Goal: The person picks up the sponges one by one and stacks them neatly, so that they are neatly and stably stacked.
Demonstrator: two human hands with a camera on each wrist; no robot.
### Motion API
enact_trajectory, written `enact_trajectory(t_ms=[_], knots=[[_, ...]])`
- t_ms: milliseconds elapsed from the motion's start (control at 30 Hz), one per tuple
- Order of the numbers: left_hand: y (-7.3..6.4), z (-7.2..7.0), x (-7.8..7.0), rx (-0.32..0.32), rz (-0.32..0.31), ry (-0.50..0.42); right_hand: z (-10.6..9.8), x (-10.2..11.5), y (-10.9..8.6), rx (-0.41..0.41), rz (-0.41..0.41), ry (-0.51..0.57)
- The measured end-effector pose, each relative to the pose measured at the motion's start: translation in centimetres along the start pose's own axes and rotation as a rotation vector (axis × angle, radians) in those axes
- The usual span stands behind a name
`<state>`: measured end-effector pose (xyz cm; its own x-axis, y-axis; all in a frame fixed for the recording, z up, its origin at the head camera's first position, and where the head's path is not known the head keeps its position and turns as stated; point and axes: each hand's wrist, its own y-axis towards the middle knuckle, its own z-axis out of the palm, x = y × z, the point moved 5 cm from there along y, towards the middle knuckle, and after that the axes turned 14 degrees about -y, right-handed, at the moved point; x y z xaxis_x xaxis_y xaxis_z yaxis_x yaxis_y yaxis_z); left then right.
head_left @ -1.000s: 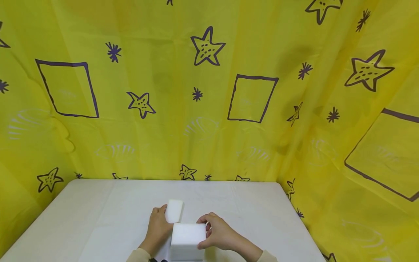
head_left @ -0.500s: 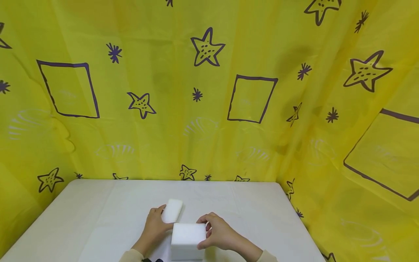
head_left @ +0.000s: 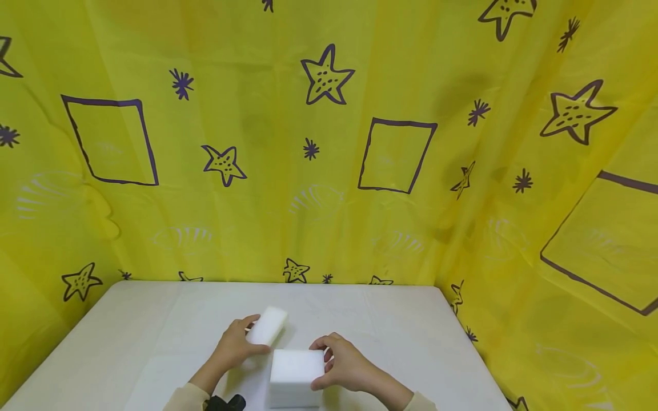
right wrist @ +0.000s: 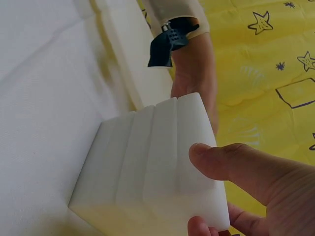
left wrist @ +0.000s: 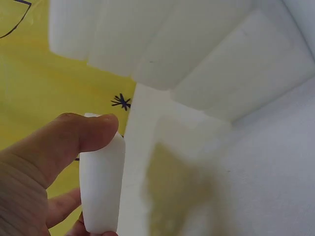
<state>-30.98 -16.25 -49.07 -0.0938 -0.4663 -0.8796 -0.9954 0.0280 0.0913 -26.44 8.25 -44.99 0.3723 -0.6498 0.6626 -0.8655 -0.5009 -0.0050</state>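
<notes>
A white sponge block, apparently a melamine sponge, is pinched between the thumb and fingers of my left hand. It is tilted, just behind and left of a stack of several like sponges. The left wrist view shows the held sponge apart from the stack. My right hand grips the right side of the top sponge. In the right wrist view its thumb presses the near side of that sponge, while its other fingers are partly hidden.
The stack stands on a white-covered table near its front edge. A yellow curtain with dark star drawings hangs behind the table and along its sides. A black strap-like device sits at my left wrist.
My left hand has shifted left and slightly away with its sponge, which has turned and tilted further. My right hand keeps its grip on the stack.
</notes>
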Motion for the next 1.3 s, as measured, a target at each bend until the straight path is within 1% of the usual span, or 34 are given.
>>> enact_trajectory(t_ms=[233, 400, 567, 633, 733, 833, 1033, 1167, 1300], knots=[[-0.4, -0.9, -1.3, 0.041, 0.004, -0.027, 0.1, -0.1, 0.0, 0.000, 0.000, 0.004], [-0.8, -1.5, -2.4, 0.076, 0.044, -0.030, 0.1, -0.2, 0.0, 0.002, 0.000, 0.015], [-1.1, -1.9, -3.3, 0.105, 0.061, -0.071, 0.0, -0.2, 0.0, -0.001, -0.002, 0.029], [-1.3, -2.0, -3.7, 0.129, 0.063, -0.093, 0.1, -0.2, 0.0, 0.001, 0.000, 0.032], [-1.7, -2.1, -4.3, 0.182, 0.082, -0.113, 0.1, -0.3, 0.0, 0.002, 0.004, 0.036], [-2.0, -2.1, -5.0, 0.232, 0.092, -0.119, 0.1, -0.3, -0.1, 0.003, 0.006, 0.042], [-2.5, -2.0, -6.1, 0.300, 0.107, -0.103, 0.0, -0.3, -0.1, 0.003, 0.009, 0.042], [-2.8, -1.9, -6.8, 0.344, 0.139, -0.104, 0.0, -0.3, -0.2, 0.007, 0.011, 0.046], [-2.9, -1.7, -7.5, 0.380, 0.185, -0.111, 0.0, -0.3, -0.2, 0.014, 0.014, 0.046]])
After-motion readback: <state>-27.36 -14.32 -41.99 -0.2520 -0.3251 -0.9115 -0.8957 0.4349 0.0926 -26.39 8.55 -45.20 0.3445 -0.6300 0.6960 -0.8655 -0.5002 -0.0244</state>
